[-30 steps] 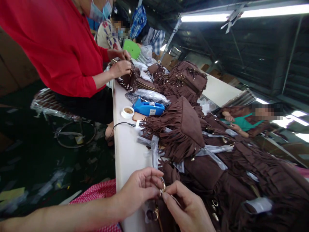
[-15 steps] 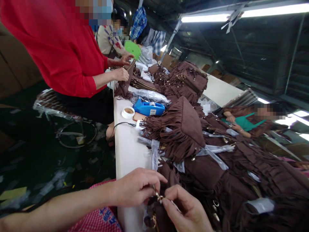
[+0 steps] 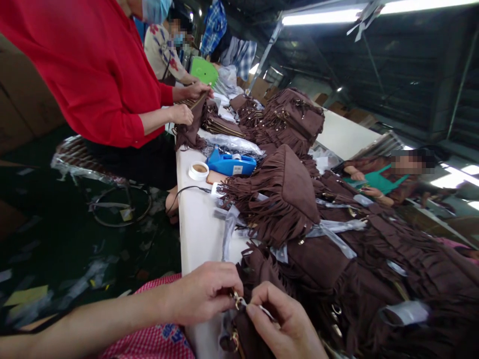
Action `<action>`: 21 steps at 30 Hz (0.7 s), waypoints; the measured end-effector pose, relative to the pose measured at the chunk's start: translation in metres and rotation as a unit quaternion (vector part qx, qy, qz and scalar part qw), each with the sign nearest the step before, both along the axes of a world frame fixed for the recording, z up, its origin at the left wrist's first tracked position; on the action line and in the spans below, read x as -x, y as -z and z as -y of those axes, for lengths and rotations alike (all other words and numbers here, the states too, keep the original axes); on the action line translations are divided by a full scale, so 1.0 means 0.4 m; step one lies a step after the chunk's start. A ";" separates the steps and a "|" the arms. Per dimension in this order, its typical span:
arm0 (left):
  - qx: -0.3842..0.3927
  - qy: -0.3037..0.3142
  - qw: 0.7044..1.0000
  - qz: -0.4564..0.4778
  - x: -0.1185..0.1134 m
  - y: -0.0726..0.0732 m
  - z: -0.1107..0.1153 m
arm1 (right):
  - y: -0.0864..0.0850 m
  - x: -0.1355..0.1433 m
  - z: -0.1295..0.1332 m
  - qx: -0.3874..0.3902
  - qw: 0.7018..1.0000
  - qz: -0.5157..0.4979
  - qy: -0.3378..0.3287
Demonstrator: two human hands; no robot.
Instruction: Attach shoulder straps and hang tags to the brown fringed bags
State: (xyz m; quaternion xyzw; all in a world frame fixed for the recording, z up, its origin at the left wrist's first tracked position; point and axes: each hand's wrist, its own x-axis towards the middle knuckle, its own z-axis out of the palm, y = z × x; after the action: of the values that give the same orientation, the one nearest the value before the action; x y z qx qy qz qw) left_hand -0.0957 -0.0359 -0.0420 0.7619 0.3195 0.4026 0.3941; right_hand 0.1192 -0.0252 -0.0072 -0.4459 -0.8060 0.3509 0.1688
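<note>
white table [image 3: 204, 232] alongside, left hand [image 3: 204, 294] and right hand [image 3: 282, 316] pinch gold clasp [image 3: 237, 300] between their fingertips

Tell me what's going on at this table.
The person wearing the camera holds a small gold-coloured metal fitting with the left hand, while the right hand pinches what seems to be a pale strip beside it. Brown fringed bags are heaped along the white table, near a blue tape dispenser. Across the near corner, a co-worker in red handles a brown piece with both hands.
</note>
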 end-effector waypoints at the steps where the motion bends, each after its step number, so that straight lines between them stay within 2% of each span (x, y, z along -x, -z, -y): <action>1: -0.003 -0.011 1.000 -0.008 0.000 0.001 0.003 | -0.004 0.002 0.001 -0.021 1.000 0.011 -0.009; 6: -0.048 -0.051 0.996 -0.063 0.004 0.004 0.017 | -0.025 0.013 -0.001 -0.131 0.989 0.050 -0.056; 10: -0.092 -0.072 0.988 -0.104 0.005 -0.003 0.019 | -0.046 0.022 -0.011 -0.191 0.977 0.028 -0.093; 15: -0.085 -0.074 0.988 -0.109 0.019 -0.009 0.005 | -0.055 0.022 -0.015 -0.167 0.980 0.002 -0.107; 21: -0.065 -0.076 0.992 -0.074 0.031 -0.005 -0.001 | -0.040 0.041 -0.010 -0.104 0.989 0.002 -0.104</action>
State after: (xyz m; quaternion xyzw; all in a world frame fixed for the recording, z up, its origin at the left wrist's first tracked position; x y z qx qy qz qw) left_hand -0.1080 -0.0357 -0.0402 0.7873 0.3774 0.3939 0.2874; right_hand 0.1028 -0.0211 0.0090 -0.3398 -0.8806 0.2799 0.1754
